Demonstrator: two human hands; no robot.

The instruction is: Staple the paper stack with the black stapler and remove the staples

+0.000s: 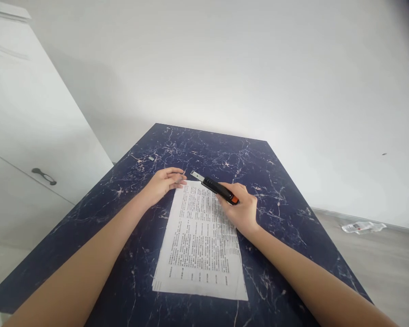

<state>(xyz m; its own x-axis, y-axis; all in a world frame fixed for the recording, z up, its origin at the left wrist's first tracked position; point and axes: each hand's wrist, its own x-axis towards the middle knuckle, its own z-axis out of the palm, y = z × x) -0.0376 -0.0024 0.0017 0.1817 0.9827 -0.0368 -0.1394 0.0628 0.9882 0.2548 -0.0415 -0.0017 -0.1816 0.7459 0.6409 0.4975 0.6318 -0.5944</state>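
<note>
A sheaf of printed white paper lies on the dark blue marbled table. My right hand is closed round a black stapler-like tool with an orange end, held over the paper's upper right part. A flat metal piece sticks out of the tool toward the upper left. Beside the paper's top left corner is my left hand, its fingers apart and their tips at the paper's edge. Nothing is gripped in it.
A small pale object lies on the table's far left part. White cabinet doors with a dark handle stand at the left. A white wall rises behind the table. Clear plastic packaging lies on the floor at the right.
</note>
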